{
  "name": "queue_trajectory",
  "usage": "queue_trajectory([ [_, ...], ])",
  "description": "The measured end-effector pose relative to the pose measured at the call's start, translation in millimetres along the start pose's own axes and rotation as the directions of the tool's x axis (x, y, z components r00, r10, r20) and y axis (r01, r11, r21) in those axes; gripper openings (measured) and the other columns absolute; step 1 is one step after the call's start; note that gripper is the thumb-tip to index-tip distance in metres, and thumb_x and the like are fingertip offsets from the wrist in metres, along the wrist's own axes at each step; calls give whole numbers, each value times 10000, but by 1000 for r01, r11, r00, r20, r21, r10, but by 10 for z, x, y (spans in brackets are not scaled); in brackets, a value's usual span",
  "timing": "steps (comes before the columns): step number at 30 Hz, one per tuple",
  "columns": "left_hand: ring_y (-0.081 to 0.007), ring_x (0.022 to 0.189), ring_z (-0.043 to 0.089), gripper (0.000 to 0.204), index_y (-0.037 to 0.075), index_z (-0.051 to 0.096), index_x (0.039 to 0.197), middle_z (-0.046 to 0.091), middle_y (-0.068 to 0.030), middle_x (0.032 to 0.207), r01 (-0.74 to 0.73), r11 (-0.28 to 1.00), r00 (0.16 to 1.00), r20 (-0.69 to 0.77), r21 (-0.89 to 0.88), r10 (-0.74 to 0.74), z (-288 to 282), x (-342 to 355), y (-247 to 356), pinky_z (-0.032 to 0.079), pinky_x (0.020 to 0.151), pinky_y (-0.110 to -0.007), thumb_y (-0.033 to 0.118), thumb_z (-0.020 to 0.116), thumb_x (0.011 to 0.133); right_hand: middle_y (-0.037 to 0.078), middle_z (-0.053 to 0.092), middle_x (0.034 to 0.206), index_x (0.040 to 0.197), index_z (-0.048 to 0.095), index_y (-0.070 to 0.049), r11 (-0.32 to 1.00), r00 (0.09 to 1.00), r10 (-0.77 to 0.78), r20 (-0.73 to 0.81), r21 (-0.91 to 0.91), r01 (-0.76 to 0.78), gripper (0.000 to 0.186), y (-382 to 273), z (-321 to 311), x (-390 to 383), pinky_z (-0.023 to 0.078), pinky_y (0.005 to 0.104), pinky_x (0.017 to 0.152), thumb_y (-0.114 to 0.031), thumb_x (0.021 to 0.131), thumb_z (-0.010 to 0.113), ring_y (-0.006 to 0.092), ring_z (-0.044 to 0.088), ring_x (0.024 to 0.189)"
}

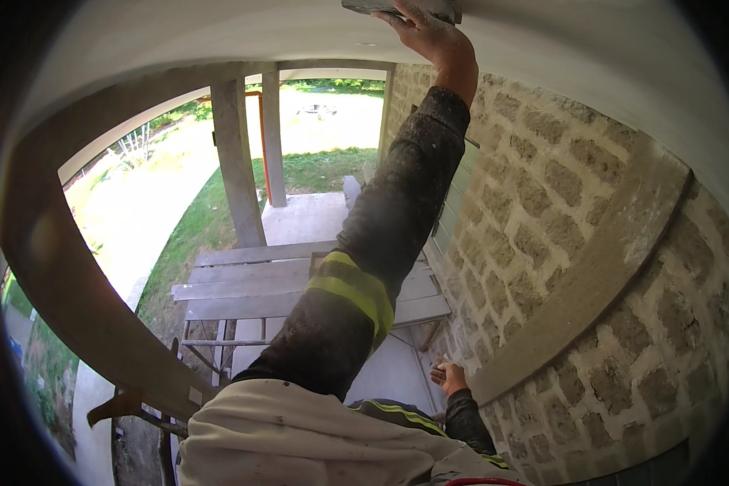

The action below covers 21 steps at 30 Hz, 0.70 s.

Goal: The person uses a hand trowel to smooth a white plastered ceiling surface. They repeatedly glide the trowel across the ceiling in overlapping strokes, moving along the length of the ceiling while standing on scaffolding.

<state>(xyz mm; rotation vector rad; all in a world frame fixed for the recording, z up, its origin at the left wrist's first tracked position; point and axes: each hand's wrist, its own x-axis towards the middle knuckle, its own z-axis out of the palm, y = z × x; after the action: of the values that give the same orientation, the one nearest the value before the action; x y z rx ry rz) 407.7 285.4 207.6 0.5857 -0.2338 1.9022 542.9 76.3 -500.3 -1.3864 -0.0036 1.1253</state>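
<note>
My left arm, in a dark dusty sleeve with a yellow-green band, reaches up to the pale ceiling point(300, 36). At its end my left hand point(433, 36) is closed on a grey, flat block-like tool point(373, 5), held up against the ceiling. The top of this tool is cut off by the picture's edge, so I cannot tell its exact kind. Low on the right, my right hand point(449, 377) hangs beside the stone wall point(543, 235). Its fingers are loosely bent and partly apart, with nothing plainly in them.
Below me lies a platform of grey planks point(247, 279) on a metal frame. A sloping concrete band point(583, 267) crosses the stone wall on the right. Concrete posts point(239, 162) stand along the open left side, with grass point(190, 243) beyond. A rusty brown bracket-like piece point(121, 407) juts out low on the left.
</note>
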Motion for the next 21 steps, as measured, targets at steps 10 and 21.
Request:
queue_trajectory([
  [10, -259, 1087, 578, 737, 178, 34, 1643, 448, -161, 1389, -47, 940, 987, 127, -338, 95, 93, -29, -531, 590, 796, -368, 503, 389, 1085, 129, 688, 1003, 1339, 613, -45, 996, 999, -48, -24, 68, 50, 448, 66, -172, 56, 589, 427, 735, -29, 903, 511, 263, 689, 815],
  [21, -309, 1224, 536, 671, 107, 81, 1620, 414, -215, 1437, -149, 976, 986, 52, -161, 159, 318, -362, -650, 519, 997, -409, 441, 342, 1100, 135, 685, 982, 1310, 634, -18, 995, 998, -12, -56, 101, 18, 453, 75, -225, 60, 588, 404, 708, -20, 875, 508, 256, 685, 781],
])
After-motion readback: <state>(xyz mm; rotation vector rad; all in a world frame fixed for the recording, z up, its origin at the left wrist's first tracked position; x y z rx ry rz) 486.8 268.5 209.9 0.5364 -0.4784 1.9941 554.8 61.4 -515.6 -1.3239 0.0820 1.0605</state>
